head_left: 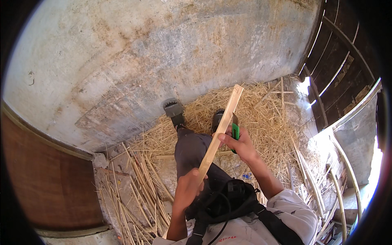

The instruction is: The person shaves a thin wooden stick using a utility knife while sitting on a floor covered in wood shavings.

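Left hand (188, 185) clenched round lower end of wood strip (219, 132) at frame centre, right hand (241, 143) gripping green tool (235, 132) against strip's middle, straw (261, 118) beneath.

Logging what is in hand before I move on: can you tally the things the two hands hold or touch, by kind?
Pale wooden slat: 1, held near its lower end by the left hand and steadied midway by the right hand.
Green-handled tool: 1, in the right hand; its kind cannot be told.
Total: 2
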Tool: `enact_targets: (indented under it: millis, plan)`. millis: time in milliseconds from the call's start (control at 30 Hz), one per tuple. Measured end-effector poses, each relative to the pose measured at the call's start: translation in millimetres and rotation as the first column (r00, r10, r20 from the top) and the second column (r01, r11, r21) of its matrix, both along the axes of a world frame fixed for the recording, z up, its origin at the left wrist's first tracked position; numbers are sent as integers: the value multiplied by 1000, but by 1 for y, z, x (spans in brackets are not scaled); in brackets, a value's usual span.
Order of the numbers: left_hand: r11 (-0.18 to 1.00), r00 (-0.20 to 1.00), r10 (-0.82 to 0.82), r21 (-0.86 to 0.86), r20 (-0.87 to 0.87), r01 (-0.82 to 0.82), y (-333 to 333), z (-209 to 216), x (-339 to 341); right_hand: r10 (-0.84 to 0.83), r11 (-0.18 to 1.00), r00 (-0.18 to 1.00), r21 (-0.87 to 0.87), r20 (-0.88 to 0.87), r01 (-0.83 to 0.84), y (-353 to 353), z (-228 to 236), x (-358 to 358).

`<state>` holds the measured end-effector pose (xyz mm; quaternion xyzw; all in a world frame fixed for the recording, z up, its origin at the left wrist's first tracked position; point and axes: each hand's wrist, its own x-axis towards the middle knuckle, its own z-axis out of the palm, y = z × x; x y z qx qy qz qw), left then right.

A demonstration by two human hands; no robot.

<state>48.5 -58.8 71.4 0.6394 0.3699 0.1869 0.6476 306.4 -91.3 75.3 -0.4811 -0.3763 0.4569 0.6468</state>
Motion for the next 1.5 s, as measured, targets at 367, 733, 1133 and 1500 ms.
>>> enact_targets:
  millis: [367, 733, 1133, 1500]
  plan:
    - [884, 991, -130, -450, 28, 129, 6, -6, -3, -12, 1000, 999, 25, 34, 11, -6, 9, -2]
    - [926, 996, 25, -378, 89, 11, 7, -9, -4, -233, 963, 569, 268, 788, 24, -13, -7, -11]
    - [1000, 995, 20, -17, 93, -18, 3, -11, 4, -350, 929, 369, 370, 861, 17, -13, -17, -26]
    - [987, 998, 54, 149, 21, -57, -2, -2, 7, -424, 905, 294, 411, 857, 109, -13, -16, -20]
